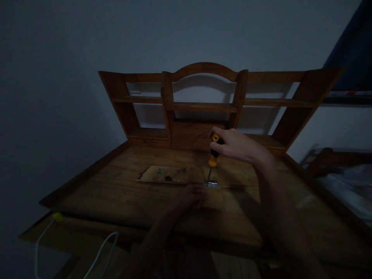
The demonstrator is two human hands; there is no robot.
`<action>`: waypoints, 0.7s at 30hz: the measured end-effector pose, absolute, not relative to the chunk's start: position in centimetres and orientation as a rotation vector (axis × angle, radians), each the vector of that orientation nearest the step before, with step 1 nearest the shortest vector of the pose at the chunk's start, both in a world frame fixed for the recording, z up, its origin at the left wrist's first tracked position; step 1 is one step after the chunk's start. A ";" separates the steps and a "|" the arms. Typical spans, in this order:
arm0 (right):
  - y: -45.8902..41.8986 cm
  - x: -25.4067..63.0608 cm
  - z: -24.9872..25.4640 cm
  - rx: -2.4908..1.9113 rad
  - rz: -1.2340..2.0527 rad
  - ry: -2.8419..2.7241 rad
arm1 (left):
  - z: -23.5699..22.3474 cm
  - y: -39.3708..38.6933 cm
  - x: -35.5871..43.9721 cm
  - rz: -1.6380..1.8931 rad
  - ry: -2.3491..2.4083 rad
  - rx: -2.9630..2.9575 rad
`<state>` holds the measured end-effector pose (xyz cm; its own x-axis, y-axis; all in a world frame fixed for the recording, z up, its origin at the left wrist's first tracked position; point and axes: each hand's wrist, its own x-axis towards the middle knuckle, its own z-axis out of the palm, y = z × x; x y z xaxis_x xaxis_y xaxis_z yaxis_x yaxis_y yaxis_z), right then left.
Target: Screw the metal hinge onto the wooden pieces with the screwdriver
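My right hand [229, 143] is wrapped round the yellow and black handle of a screwdriver [213, 159]. The shaft points down, slightly tilted, and its tip meets the left part of a small silver metal hinge [212, 184]. That hinge lies at the far edge of a small pale wooden board [214, 198] on the desk. My left hand [193, 195], fingers curled, grips the board's left edge just beside the hinge. Any screw under the tip is too small to make out.
A piece of wood with rough dark marks [164, 174] lies left of the hinge on the wooden desk [110, 193]. Behind stands a wooden shelf unit [200, 106]. A white cable [100, 248] hangs at the front left. The room is dim.
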<state>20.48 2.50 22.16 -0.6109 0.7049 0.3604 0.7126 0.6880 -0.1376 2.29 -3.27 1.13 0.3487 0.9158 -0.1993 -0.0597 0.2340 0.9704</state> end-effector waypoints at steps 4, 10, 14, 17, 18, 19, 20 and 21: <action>2.5 20.6 22.4 -0.962 0.111 -2.554 | 1.0 -3.2 2.3 0.845 0.960 1.119; 2.8 20.3 22.0 -1.115 -0.066 -2.494 | 0.5 -3.1 2.2 0.850 0.978 1.099; 2.9 20.4 22.0 -0.942 0.099 -2.551 | 0.4 -3.1 2.1 0.846 0.967 1.141; 2.8 20.3 22.0 -0.981 0.055 -2.541 | 0.8 -3.2 2.1 0.833 0.973 1.164; 2.8 20.3 22.0 -1.015 0.021 -2.527 | 1.0 -3.3 2.2 0.833 0.973 1.168; 2.7 20.3 22.0 -1.042 -0.002 -2.514 | 1.2 -3.4 2.2 0.835 0.972 1.170; 2.7 20.3 22.0 -1.052 -0.006 -2.507 | 1.3 -3.4 2.2 0.834 0.972 1.167; 2.6 20.4 22.0 -1.041 0.012 -2.509 | 1.4 -3.5 2.2 0.834 0.974 1.159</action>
